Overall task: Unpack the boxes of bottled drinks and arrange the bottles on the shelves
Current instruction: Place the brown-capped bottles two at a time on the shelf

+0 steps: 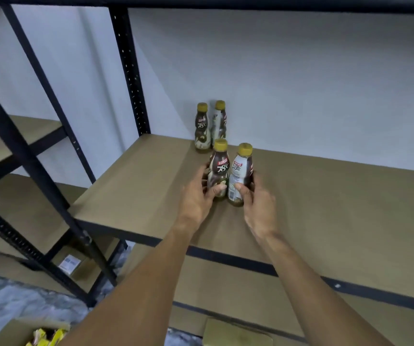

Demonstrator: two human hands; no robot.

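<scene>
Brown-labelled Kopiko bottle (219,171) gripped by left hand (197,198), white-sided Kopiko bottle (240,173) gripped by right hand (259,208), both upright on shelf (138,191), two back bottles (202,128) at rear edge.

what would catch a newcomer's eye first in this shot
The left hand grips the left bottle and the right hand grips the right bottle, both yellow-capped and held upright side by side over the brown shelf. Behind them the rear left bottle and rear right bottle stand close together by the white wall.
</scene>
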